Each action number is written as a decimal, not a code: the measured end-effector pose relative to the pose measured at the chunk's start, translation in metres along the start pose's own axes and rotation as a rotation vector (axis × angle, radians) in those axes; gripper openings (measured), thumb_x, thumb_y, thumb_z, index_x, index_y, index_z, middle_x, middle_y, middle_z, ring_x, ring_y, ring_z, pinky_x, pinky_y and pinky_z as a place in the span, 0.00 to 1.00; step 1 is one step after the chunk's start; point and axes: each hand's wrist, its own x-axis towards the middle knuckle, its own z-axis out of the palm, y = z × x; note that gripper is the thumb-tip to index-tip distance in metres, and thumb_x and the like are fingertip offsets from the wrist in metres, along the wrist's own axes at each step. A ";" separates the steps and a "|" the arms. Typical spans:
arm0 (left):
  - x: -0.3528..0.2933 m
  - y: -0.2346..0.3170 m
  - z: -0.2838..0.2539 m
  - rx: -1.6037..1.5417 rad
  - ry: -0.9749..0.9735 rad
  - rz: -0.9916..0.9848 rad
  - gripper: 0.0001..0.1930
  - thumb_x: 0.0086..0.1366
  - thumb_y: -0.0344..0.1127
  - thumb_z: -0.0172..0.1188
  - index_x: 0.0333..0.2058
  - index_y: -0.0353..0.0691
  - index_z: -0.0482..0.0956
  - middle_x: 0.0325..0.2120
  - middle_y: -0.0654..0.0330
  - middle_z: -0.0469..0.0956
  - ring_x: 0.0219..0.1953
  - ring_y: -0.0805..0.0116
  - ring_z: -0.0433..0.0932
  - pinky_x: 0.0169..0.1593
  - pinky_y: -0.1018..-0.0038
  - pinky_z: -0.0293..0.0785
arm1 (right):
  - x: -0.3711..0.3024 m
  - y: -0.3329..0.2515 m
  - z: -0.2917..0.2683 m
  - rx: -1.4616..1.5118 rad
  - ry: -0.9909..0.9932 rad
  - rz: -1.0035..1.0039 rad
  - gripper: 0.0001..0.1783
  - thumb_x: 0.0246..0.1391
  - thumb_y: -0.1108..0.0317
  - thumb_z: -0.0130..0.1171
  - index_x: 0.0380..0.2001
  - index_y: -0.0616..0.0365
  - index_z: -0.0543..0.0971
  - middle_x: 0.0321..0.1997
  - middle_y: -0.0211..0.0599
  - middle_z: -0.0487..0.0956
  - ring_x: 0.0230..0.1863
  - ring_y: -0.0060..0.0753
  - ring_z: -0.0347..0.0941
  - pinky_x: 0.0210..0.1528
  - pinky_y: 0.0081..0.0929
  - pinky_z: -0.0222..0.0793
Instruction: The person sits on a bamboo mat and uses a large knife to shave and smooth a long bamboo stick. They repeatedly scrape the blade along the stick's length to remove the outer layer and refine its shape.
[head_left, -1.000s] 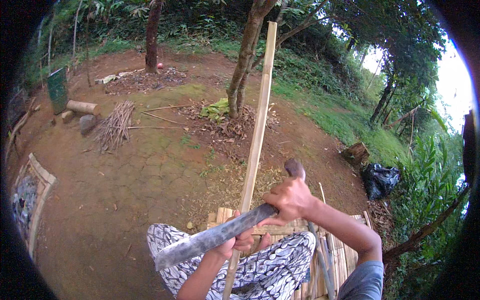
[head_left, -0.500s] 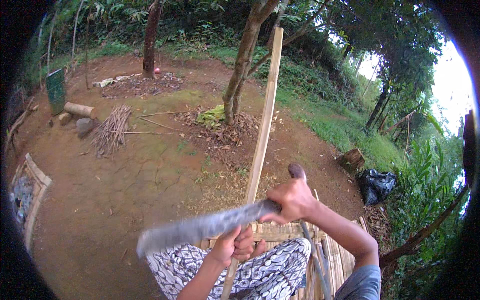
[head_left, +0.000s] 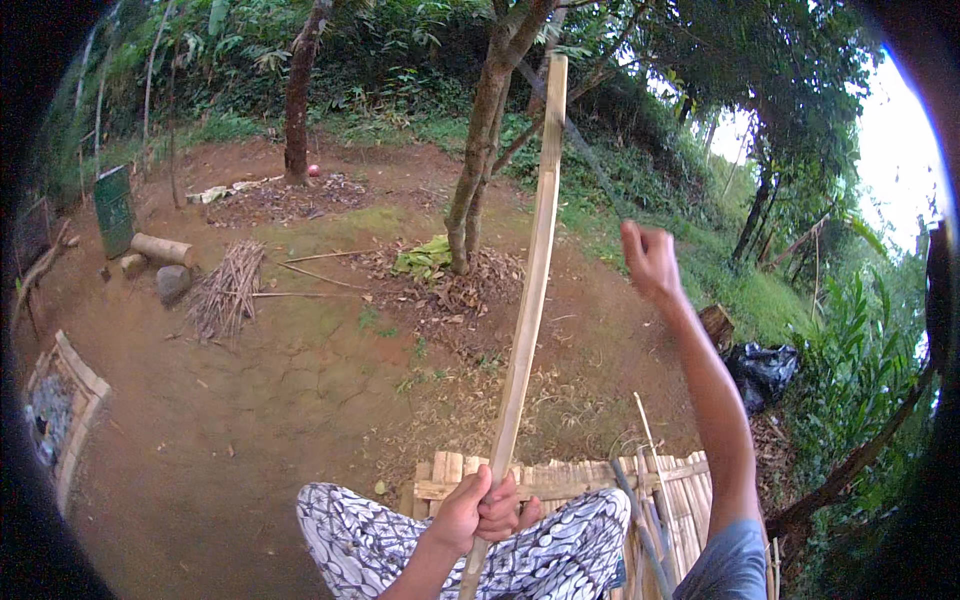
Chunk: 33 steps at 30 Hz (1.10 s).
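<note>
While the left hand (head_left: 474, 514) grips the strip (head_left: 530, 320), split but seemingly unfinished, the right hand (head_left: 650, 258), beyond it, clenches a blurred knife (head_left: 591, 157).

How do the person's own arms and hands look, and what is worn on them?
A short, blue-grey sleeve shows on the right; the right forearm and visible left forearm are bare. The left hand and right hand are bare too.
</note>
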 end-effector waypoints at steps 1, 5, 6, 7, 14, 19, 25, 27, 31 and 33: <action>0.000 0.001 -0.002 -0.003 0.001 -0.010 0.23 0.65 0.61 0.37 0.22 0.48 0.57 0.11 0.75 0.48 0.10 0.84 0.43 0.12 0.83 0.40 | -0.017 -0.008 0.006 -0.018 -0.073 -0.020 0.33 0.51 0.39 0.48 0.18 0.63 0.76 0.13 0.50 0.70 0.16 0.47 0.70 0.21 0.39 0.63; 0.009 -0.003 -0.021 -0.034 0.064 0.000 0.23 0.65 0.60 0.38 0.22 0.48 0.57 0.11 0.75 0.49 0.10 0.83 0.44 0.12 0.83 0.40 | -0.092 -0.060 0.017 -0.133 -0.374 -0.379 0.27 0.46 0.37 0.51 0.21 0.51 0.79 0.15 0.44 0.74 0.19 0.46 0.73 0.21 0.39 0.67; 0.008 0.000 -0.025 -0.026 0.054 0.003 0.22 0.65 0.60 0.38 0.22 0.48 0.57 0.11 0.76 0.49 0.10 0.84 0.44 0.13 0.83 0.40 | -0.107 -0.071 0.018 -0.213 -0.457 -0.508 0.27 0.45 0.35 0.52 0.21 0.48 0.79 0.15 0.42 0.74 0.19 0.44 0.74 0.21 0.39 0.68; 0.008 0.000 -0.026 -0.026 0.061 0.000 0.22 0.65 0.60 0.39 0.22 0.48 0.57 0.11 0.76 0.48 0.10 0.84 0.44 0.13 0.83 0.40 | -0.121 -0.086 0.017 -0.180 -0.412 -0.645 0.26 0.41 0.37 0.56 0.15 0.49 0.73 0.10 0.32 0.70 0.13 0.37 0.69 0.18 0.40 0.60; 0.006 -0.002 -0.011 0.032 0.108 0.022 0.23 0.65 0.60 0.38 0.21 0.49 0.57 0.11 0.76 0.47 0.11 0.84 0.44 0.13 0.83 0.41 | -0.078 -0.028 0.039 -0.269 -0.487 -0.574 0.33 0.43 0.31 0.51 0.19 0.54 0.79 0.13 0.42 0.73 0.17 0.47 0.72 0.20 0.38 0.65; 0.009 -0.008 -0.001 0.048 0.090 -0.008 0.23 0.65 0.60 0.37 0.21 0.49 0.57 0.11 0.75 0.48 0.11 0.83 0.45 0.13 0.83 0.42 | 0.004 -0.004 0.017 -0.026 -0.103 0.003 0.35 0.55 0.42 0.44 0.15 0.69 0.72 0.09 0.49 0.64 0.12 0.39 0.59 0.21 0.41 0.58; 0.004 -0.002 -0.009 -0.072 0.070 0.009 0.22 0.66 0.58 0.38 0.22 0.48 0.56 0.11 0.75 0.48 0.11 0.84 0.46 0.13 0.85 0.43 | -0.055 -0.055 0.019 0.003 -0.380 -0.156 0.29 0.51 0.40 0.49 0.25 0.57 0.80 0.15 0.48 0.74 0.18 0.48 0.72 0.25 0.40 0.68; 0.005 -0.001 -0.015 0.001 0.117 0.019 0.22 0.65 0.59 0.40 0.21 0.48 0.57 0.11 0.75 0.48 0.10 0.83 0.44 0.13 0.83 0.41 | -0.087 -0.068 0.021 -0.123 -0.509 -0.359 0.28 0.46 0.36 0.51 0.26 0.51 0.81 0.15 0.44 0.74 0.19 0.48 0.74 0.24 0.41 0.68; 0.008 0.000 -0.021 0.025 0.124 0.027 0.22 0.65 0.59 0.40 0.22 0.48 0.58 0.11 0.75 0.48 0.10 0.84 0.44 0.13 0.83 0.40 | -0.138 -0.102 0.018 -0.200 -0.673 -0.700 0.30 0.38 0.31 0.56 0.16 0.50 0.76 0.10 0.34 0.71 0.14 0.38 0.71 0.17 0.38 0.63; 0.008 -0.001 -0.021 0.077 0.144 0.004 0.22 0.65 0.59 0.40 0.22 0.49 0.58 0.11 0.75 0.47 0.10 0.84 0.44 0.12 0.83 0.40 | -0.145 -0.109 0.020 -0.216 -0.731 -0.741 0.29 0.36 0.32 0.58 0.17 0.49 0.77 0.10 0.34 0.71 0.15 0.40 0.71 0.23 0.40 0.66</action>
